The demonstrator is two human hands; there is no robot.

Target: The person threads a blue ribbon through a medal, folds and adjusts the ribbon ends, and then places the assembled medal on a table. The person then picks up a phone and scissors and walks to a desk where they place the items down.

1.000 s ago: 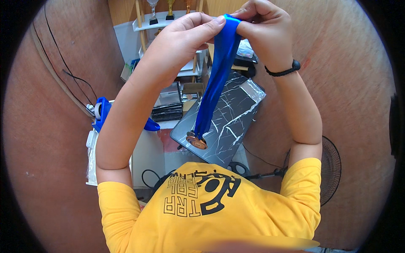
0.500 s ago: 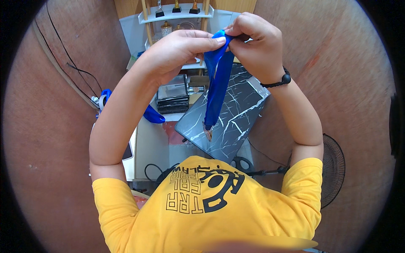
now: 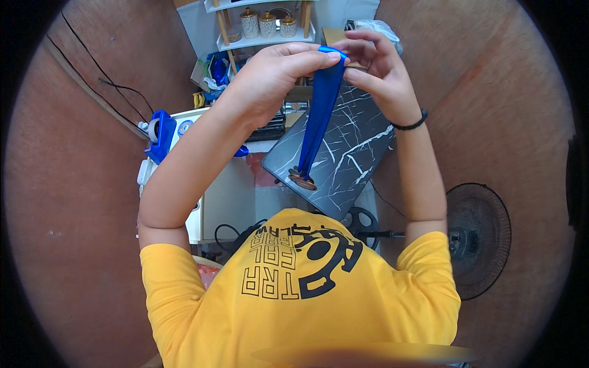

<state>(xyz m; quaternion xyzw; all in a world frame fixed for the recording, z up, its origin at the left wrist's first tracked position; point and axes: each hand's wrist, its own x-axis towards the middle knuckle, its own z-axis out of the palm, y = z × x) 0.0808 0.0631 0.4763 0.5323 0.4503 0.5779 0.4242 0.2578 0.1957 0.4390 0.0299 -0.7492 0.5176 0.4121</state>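
Note:
Both my hands are raised in front of me and pinch the top of a blue ribbon [image 3: 320,116]. My left hand [image 3: 279,76] grips the ribbon's upper end from the left. My right hand [image 3: 374,70] holds it from the right, fingers partly spread, with a black band on the wrist. A bronze-coloured medal [image 3: 302,180] hangs from the ribbon's lower end, above the edge of a dark marble-patterned board [image 3: 353,159]. I wear a yellow shirt with black print.
A white shelf [image 3: 264,34] at the top carries patterned jars. A blue tape dispenser [image 3: 161,132] sits on a white desk [image 3: 227,196] at the left. A black floor fan [image 3: 478,239] stands at the right. Cables run along the brown floor.
My hands and the ribbon have shifted slightly lower and right in view, as the view tilted up to show more shelf. The medal now hangs lower, over the board's near edge.

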